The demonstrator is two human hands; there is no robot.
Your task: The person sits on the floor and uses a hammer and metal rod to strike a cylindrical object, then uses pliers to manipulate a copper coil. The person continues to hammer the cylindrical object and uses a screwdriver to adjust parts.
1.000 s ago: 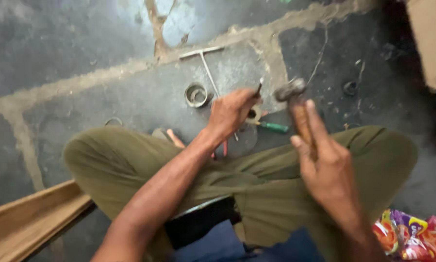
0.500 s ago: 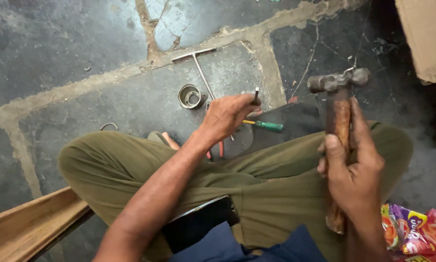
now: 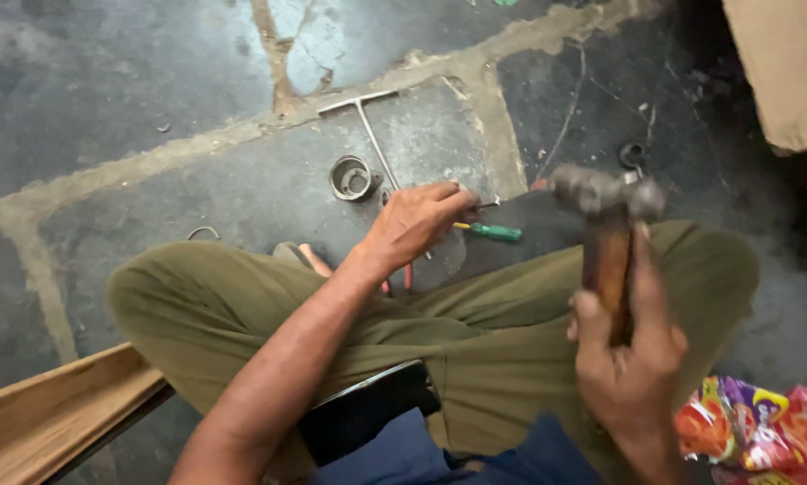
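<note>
Hammer (image 3: 606, 199) in raised right hand (image 3: 626, 359)

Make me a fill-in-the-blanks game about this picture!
1. The right hand holds a ____ with a wooden handle.
2. The screwdriver on the floor has a ____ handle.
3. The small metal ring lies beside a ____-shaped metal tool.
4. The left hand reaches down to the stone ____.

Missing words: hammer; green; T; floor

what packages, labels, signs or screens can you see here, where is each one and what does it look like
Crinkled snack wrappers: on the floor at the bottom right, beside the right hand, shiny, in red, orange, purple and yellow.
Cardboard box: top right corner, only partly in frame, plain brown, flat-sided.
Dark flat device: on the lap at the bottom centre, black with a pale edge; whether it is a screen cannot be told.
</note>
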